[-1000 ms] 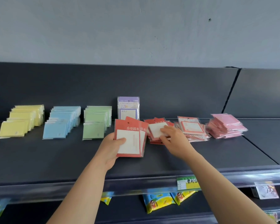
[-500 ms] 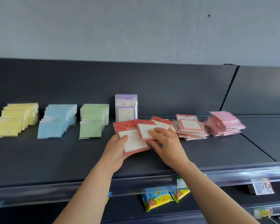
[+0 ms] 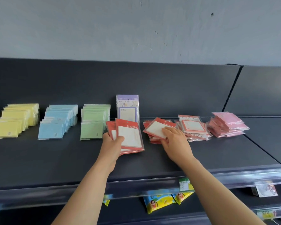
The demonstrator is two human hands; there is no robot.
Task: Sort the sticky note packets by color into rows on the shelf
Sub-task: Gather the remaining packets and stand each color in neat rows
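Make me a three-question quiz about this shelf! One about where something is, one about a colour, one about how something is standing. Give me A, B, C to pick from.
1. Which row lies farthest left on the shelf?
A. yellow
B. green
C. pink

2. What colour are the packets held in the left hand?
A. blue
B. red
C. purple

3. How is the purple packet placed?
A. upright at the back of the shelf
B. flat under a pile
C. hanging off the front edge

Answers:
1. A, because the yellow row comes before the blue and green ones at the left end.
2. B, because the left hand grips a small fan of red packets with white middles.
3. A, because the purple packet stands on its bottom edge, with its front facing us.
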